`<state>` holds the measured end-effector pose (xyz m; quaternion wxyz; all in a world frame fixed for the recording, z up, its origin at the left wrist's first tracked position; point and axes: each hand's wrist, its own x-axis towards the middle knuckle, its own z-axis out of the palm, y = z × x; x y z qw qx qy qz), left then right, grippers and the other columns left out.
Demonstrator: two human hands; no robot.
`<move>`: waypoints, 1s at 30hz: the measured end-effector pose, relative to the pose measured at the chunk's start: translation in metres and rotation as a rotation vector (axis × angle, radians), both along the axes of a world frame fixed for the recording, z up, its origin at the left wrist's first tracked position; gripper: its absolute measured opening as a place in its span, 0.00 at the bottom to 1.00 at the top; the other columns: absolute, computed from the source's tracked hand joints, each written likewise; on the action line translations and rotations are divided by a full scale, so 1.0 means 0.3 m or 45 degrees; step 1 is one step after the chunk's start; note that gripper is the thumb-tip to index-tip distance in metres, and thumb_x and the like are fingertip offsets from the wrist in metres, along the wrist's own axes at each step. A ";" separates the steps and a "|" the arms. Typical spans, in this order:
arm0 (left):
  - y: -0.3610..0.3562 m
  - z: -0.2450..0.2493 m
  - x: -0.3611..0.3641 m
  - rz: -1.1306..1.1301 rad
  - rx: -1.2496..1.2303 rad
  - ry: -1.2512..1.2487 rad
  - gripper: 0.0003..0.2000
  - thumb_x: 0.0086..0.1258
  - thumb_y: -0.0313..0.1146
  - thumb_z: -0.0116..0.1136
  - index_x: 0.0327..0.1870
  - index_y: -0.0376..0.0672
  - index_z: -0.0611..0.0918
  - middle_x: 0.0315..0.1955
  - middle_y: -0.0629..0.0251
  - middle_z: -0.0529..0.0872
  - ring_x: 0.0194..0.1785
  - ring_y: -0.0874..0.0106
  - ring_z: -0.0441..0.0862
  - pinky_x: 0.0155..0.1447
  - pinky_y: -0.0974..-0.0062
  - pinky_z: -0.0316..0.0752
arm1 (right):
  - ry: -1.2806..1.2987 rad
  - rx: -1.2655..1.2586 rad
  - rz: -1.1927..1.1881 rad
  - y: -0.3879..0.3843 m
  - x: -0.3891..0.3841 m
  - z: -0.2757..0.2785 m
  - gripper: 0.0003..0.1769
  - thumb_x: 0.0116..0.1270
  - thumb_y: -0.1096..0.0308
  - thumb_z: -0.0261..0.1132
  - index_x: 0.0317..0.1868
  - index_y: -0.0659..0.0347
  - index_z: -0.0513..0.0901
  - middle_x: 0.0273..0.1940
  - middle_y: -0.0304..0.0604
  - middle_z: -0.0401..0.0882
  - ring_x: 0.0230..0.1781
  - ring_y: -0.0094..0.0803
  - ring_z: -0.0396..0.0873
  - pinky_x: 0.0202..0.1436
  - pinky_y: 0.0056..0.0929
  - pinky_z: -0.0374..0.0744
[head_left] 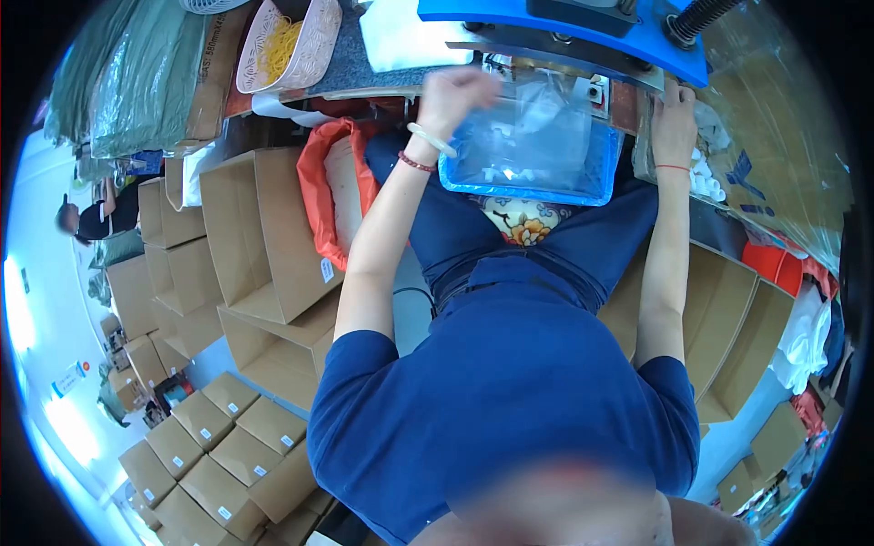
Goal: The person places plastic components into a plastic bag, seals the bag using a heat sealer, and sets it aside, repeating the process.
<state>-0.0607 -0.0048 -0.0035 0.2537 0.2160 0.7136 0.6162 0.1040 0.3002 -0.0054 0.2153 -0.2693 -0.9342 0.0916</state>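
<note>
Left hand (pixel 460 91) clenched on clear bag (pixel 546 127) at upper centre, bag over blue tray (pixel 583 193) on lap, right hand (pixel 674 123) at press (pixel 564 32) edge, grip not discernible, open cartons (pixel 264 227) crowding floor at left

Packing workshop, crowded with stock cartons.
A blue press machine (pixel 564 32) stands just above the left hand (pixel 460 91) and the right hand (pixel 674 114). Between the hands, a clear plastic bag (pixel 537 127) lies over a blue tray (pixel 523 191). Open cardboard boxes (pixel 264 237) are stacked in rows to the left of the left hand, with others below the right hand. A basket (pixel 320 50) of yellow bands (pixel 278 45) sits beyond the left hand. Another person (pixel 86 218) works far off to the left.
</note>
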 end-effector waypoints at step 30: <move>-0.049 0.141 0.178 -0.636 0.018 -0.735 0.12 0.68 0.31 0.66 0.45 0.30 0.86 0.38 0.57 0.90 0.41 0.74 0.87 0.51 0.79 0.82 | -0.160 -0.835 1.030 -0.342 0.009 0.319 0.14 0.70 0.63 0.64 0.49 0.63 0.83 0.44 0.48 0.85 0.43 0.43 0.83 0.47 0.35 0.79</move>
